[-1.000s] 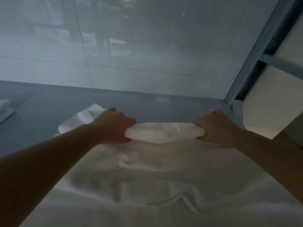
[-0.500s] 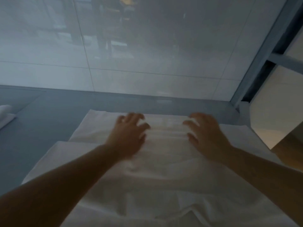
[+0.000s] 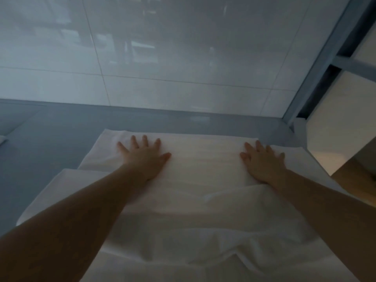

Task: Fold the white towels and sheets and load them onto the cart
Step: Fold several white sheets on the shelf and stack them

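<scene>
Head view, and both palms are down flat on the white sheet (image 3: 203,180), which lies spread across the grey bench (image 3: 67,127) with its far fold close to the tiled wall (image 3: 183,58). Left hand (image 3: 145,157) has fingers splayed near the far left corner, grip open, pressing rather than holding; right hand (image 3: 263,162) mirrors it near the right edge, also open and flat. This looks like the smoothing stage of a fold. To do it well, sweep outward from the middle toward the edges so trapped air and creases leave at the sides. Watch that ridge of loose cloth bunched just under the right wrist, and the rumpled layers nearer the body: flatten those before folding again, or the wrinkles get locked in. No cart in sight from here.
</scene>
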The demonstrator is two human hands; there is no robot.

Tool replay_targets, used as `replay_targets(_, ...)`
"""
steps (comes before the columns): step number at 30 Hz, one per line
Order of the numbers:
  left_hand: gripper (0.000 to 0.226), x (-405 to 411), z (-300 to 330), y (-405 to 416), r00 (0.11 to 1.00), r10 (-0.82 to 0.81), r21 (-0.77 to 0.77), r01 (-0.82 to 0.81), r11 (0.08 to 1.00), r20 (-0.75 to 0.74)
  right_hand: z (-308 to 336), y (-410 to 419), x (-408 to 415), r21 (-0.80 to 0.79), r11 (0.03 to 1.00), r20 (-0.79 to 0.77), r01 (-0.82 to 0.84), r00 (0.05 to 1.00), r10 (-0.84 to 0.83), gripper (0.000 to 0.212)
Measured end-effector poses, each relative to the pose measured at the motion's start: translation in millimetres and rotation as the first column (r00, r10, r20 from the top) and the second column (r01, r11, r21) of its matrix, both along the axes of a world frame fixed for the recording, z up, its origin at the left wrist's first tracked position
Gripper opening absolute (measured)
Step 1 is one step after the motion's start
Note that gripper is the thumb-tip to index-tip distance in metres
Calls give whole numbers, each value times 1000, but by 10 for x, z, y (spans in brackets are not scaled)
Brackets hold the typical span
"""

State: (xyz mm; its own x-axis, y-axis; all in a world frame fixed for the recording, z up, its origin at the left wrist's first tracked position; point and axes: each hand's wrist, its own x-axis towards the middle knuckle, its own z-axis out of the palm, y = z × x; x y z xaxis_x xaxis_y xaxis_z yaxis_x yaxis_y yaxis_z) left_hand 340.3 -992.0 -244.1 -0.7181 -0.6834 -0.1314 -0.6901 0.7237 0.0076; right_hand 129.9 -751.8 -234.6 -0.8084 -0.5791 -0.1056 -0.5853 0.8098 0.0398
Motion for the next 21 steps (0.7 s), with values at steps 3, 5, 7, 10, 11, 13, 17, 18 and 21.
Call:
replay_targets(3, 84, 96, -85, 309, 939, -341, 41, 343, 939, -45, -32, 120, 276, -113, 912, 97, -395, 909, 406, 58)
replay_targets(5, 85, 263, -48, 262, 929, -369, 77, 366, 928, 27, 9, 324, 236, -39, 920, 176, -391, 903, 392, 61)
replay_targets(7, 74, 418, 75, 118, 972, -215, 71, 209, 975, 92, 122, 568, 72, 100, 982, 134, -163, 980, 149, 60)
replay_targets(10, 70, 610, 303, 219, 988, -150, -31, 150, 988, -21, 365, 780, 125, 60, 996, 57, -70, 996, 67, 62)
replay_targets(11, 75, 670, 360, 385, 960, -231, -52, 226, 973, -160, 423, 808, 271, -93, 983, 28, -160, 986, 163, 64)
replay_targets(13, 84, 870, 401, 857, 817, -459, -73, 464, 883, -348, 535, 877, 749, -358, 841, -33, -405, 906, 422, 68)
replay_targets(17, 73, 1247, 179, 1525, 713, -679, -261, 632, 730, -175, 341, 1169, 1569, -191, 656, -249, -730, 682, 688, 77)
replay_targets(18, 64, 1269, 150, 1562, 726, -665, -292, 607, 739, -174, 249, 1216, 1649, -147, 661, -308, -736, 669, 676, 71)
replay_targets(21, 40, 1298, 194, 1473, 775, -603, -347, 521, 780, -189, 116, 1308, 1634, -126, 707, -488, -696, 664, 567, 47)
